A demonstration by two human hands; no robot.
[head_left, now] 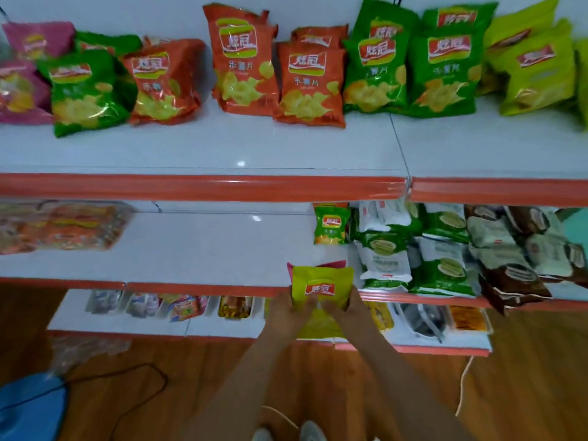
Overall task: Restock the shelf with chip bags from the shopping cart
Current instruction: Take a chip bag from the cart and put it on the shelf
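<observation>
A yellow-green chip bag (321, 284) with a red logo is held upright at the front edge of the middle shelf (206, 249). My left hand (288, 310) grips its lower left side and my right hand (345, 308) its lower right side. A pink bag edge (290, 269) shows just behind it. One small green chip bag (331, 225) stands farther back on the same shelf. The top shelf (222, 148) holds rows of pink, green, orange and yellow-green chip bags. No shopping cart is in view.
Green-and-white and brown snack packs (445, 249) fill the middle shelf's right side; orange packets (63, 226) lie at its left. The bottom shelf (127, 319) holds small packets. A blue object (28, 405) and a black cable (136, 370) lie on the wooden floor.
</observation>
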